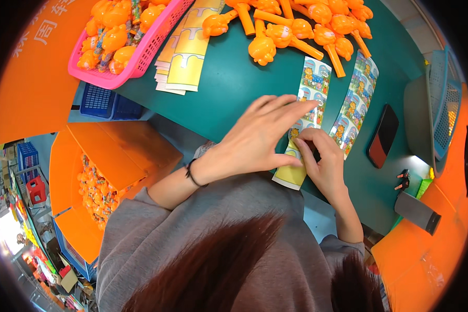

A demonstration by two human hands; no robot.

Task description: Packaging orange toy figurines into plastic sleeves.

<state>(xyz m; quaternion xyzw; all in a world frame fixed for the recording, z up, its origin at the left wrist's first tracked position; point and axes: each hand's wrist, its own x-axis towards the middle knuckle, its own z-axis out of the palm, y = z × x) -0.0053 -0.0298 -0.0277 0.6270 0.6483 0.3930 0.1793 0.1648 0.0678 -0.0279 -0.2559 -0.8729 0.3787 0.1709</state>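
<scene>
A strip of cartoon stickers (315,78) lies on the green table in front of me, its near end bare yellow backing (290,177). My right hand (326,165) pinches the strip's left edge with thumb and index finger, where the pictures meet the yellow part. Over the same strip, my left hand (260,136) is open, fingers stretched out across it and thumb near the yellow end. Right of it lies a second sticker strip (356,99), slightly curled. Beyond are several orange cartoon-head toys with handles (281,35).
Yellow backing strips (184,67) lie stacked beside a pink basket (135,70) of orange toys. On the right are a phone (384,136), a grey bin (418,119) with a blue basket, and a grey cylinder (417,212). An orange box (119,151) stands left, below the table.
</scene>
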